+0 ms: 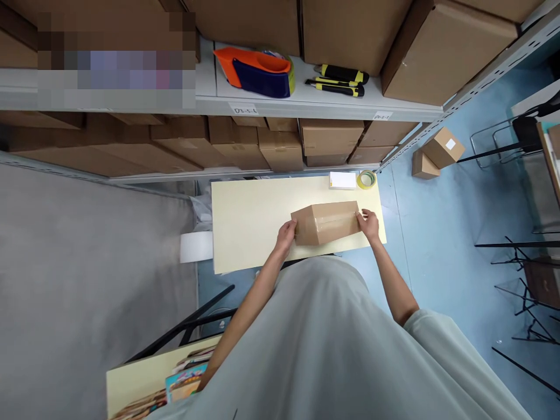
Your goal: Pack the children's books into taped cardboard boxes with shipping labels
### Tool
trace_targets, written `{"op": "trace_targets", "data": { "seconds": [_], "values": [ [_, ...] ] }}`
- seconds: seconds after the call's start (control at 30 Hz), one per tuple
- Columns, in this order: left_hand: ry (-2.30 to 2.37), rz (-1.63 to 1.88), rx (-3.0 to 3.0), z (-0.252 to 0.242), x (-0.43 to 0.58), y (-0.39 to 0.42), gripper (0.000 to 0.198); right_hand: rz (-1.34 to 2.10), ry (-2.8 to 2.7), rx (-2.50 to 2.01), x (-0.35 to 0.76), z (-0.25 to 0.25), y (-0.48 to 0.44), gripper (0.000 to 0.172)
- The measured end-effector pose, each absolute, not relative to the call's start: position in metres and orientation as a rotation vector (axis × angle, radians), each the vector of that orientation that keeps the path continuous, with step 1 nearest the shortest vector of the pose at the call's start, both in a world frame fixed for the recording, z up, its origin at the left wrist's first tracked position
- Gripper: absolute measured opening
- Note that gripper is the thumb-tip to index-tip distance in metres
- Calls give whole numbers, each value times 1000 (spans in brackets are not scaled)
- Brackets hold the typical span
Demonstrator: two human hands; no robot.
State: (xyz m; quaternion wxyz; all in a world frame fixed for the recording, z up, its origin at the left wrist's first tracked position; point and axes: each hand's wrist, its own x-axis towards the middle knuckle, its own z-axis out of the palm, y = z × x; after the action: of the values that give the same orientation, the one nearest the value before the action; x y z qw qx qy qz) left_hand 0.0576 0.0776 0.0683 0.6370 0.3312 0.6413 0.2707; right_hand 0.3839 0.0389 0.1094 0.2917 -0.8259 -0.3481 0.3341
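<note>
Cardboard box (327,222) on table (249,227): left hand (285,236), right hand (368,224) clasp opposite ends, arms extended.

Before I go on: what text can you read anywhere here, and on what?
"D2-", the rest unclear: handwritten left shelf label.
Right shelf label: too small to read.
Floor box sticker: unreadable.
Book covers: blurred.
No print visible on the box between left hand and right hand.
</note>
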Motion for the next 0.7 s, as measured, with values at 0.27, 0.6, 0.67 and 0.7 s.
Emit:
{"op": "trace_targets", "data": {
  "seconds": [0.27, 0.6, 0.67, 0.7],
  "values": [
    [1301, 743, 751, 105, 76, 70, 75, 1074, -1176, -1971, 329, 174, 9, 79],
    [1411, 837, 1040, 152, 50, 83, 53, 1426, -955, -1688, 309, 170, 25, 75],
    [1420, 815, 1009, 146, 47, 82, 53, 1452, -937, -1650, 304, 162, 26, 76],
    [1421, 808, 995, 143, 47, 80, 53, 1457, -933, -1639, 303, 159, 27, 77]
  ]
}}
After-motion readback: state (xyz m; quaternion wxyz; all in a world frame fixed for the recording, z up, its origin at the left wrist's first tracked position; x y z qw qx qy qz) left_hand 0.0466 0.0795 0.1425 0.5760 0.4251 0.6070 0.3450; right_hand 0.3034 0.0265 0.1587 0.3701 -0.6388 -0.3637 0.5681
